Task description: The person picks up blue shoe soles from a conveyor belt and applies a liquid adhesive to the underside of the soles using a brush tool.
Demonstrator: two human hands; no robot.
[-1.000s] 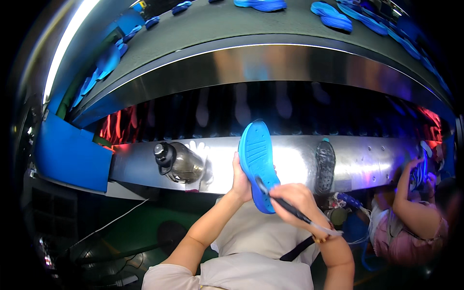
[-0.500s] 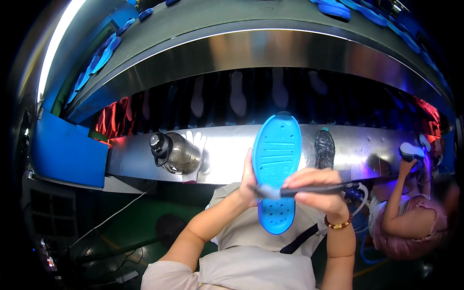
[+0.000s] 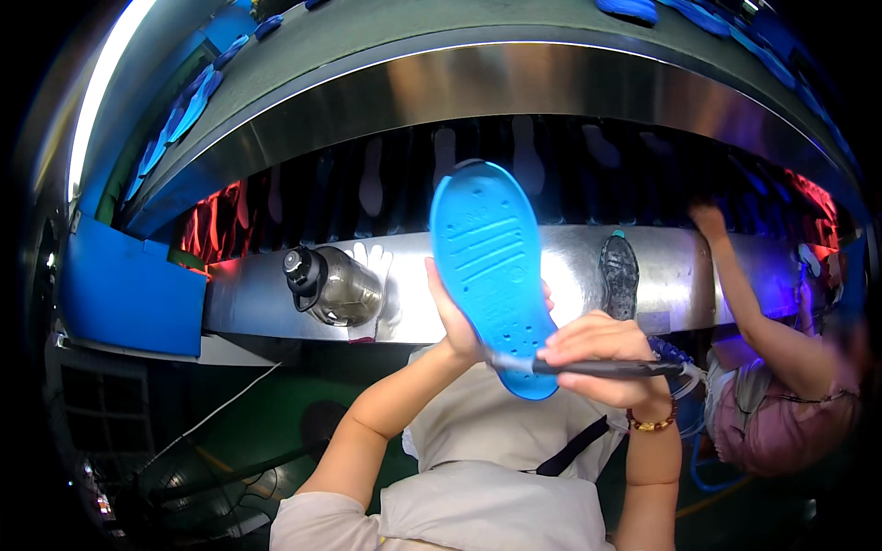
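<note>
— So, counted: one steel shelf (image 3: 276, 303), one blue sole (image 3: 491, 275), one bottle (image 3: 333, 286), one dark sole (image 3: 619, 274).
— Held upright above shelf edge; left hand (image 3: 452, 317) clamped on blue sole, right hand (image 3: 602, 354) closed around brush (image 3: 588, 367).
— Open room leftward; brush tip hidden.

one blue sole (image 3: 491, 275), one brush (image 3: 588, 367), one bottle (image 3: 333, 286)
</note>
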